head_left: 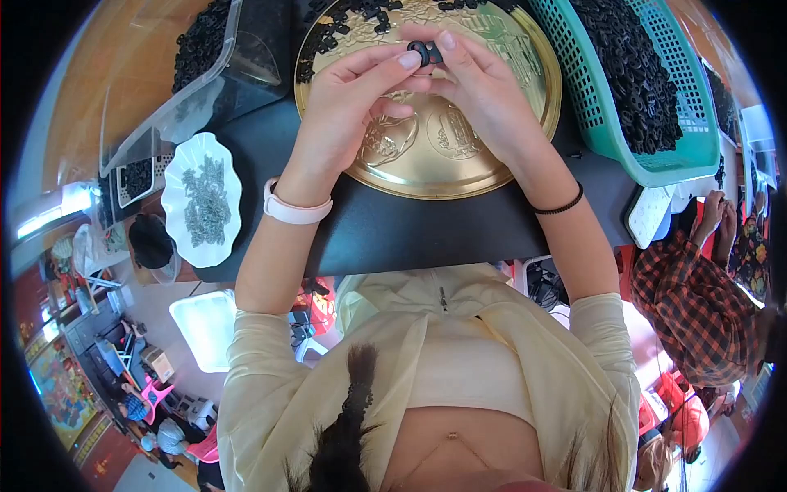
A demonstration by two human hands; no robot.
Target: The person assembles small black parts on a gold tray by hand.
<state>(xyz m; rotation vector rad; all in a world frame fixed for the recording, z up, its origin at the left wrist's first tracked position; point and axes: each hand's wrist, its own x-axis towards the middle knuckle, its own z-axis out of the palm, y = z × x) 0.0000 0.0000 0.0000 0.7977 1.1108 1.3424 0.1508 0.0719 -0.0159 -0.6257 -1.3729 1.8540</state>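
Observation:
Above a round gold tray (pixel 418 176), both hands meet around small black parts. My left hand (pixel 352 98) is closed, pinching a black ring-shaped part (pixel 420 52) between thumb and fingers. My right hand (pixel 488 94) is closed too, its thumb and fingers on a small black piece (pixel 434 54) that touches the ring. Whether the two are joined, I cannot tell. Loose black parts (pixel 326 37) lie scattered along the tray's far and left rim.
A green basket (pixel 676 168) of black parts stands right, a clear plastic bin (pixel 156 135) of black parts left. A white scalloped dish (pixel 176 209) holds small clear or metallic pieces. The dark table's (pixel 426 238) near edge is before me. A person in a checked shirt (pixel 693 303) works at right.

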